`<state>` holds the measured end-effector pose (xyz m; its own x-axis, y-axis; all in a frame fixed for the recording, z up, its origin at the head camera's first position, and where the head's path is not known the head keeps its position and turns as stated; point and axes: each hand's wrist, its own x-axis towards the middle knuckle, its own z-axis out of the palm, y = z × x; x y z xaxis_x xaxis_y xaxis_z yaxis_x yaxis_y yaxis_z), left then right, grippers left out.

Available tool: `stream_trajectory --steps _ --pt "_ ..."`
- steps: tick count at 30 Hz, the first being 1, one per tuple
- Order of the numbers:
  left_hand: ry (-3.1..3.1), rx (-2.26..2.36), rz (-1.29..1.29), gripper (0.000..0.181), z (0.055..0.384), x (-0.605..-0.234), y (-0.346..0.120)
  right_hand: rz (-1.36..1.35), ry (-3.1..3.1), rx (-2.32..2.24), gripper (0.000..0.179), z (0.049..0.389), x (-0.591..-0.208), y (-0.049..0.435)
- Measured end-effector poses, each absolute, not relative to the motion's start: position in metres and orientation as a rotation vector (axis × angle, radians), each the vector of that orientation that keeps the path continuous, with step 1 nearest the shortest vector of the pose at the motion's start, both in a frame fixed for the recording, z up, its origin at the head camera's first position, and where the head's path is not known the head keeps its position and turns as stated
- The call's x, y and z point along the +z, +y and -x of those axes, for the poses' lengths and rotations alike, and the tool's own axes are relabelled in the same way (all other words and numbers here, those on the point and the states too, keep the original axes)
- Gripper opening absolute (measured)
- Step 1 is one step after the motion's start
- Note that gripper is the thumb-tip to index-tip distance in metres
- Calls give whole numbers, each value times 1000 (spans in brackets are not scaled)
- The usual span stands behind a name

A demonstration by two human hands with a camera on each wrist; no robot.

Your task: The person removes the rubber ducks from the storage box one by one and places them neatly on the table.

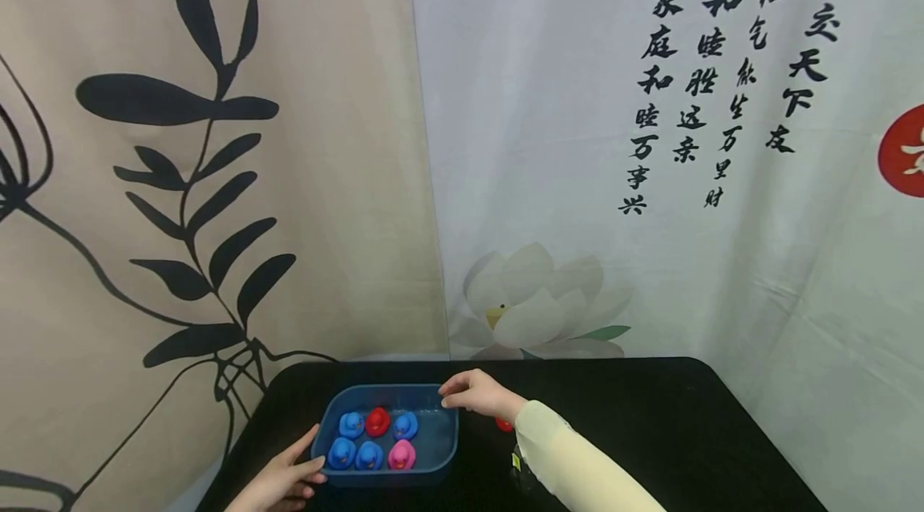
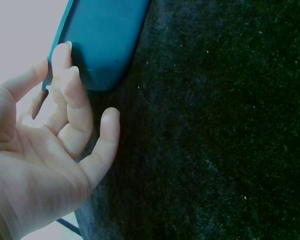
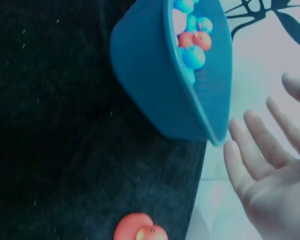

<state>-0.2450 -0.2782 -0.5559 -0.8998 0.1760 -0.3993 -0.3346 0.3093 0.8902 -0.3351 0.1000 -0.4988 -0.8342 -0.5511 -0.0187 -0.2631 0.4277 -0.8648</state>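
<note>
A blue plastic tray (image 1: 440,464) stands on the black table and holds several rubber ducks: blue ones (image 1: 370,455), a red one (image 1: 378,421) and a pink one (image 1: 401,455). At the tray's left end, my left hand (image 1: 281,480) pinches the wall between thumb and fingers, as the left wrist view shows. My right hand (image 1: 480,395) is at the tray's back right corner. Its fingers (image 3: 262,137) extend loosely beside the corner in the right wrist view and hold nothing. Outside the tray lies another red duck (image 3: 140,230), partly hidden by my right wrist in the head view.
A small dark object with a yellow mark (image 1: 516,461) lies beside my right sleeve, partly covered by it. Black cloth (image 1: 650,416) covers the table. Behind it hangs a printed curtain (image 1: 346,175) with plants and writing.
</note>
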Motion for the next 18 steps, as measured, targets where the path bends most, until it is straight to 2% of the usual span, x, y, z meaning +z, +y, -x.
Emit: stream_trajectory --steps 12,18 --pt "2170 1640 199 80 245 -554 -277 701 2222 -1396 19 334 -502 69" --pt "2155 1650 188 79 245 -555 -275 659 2164 -1400 25 328 -505 60"
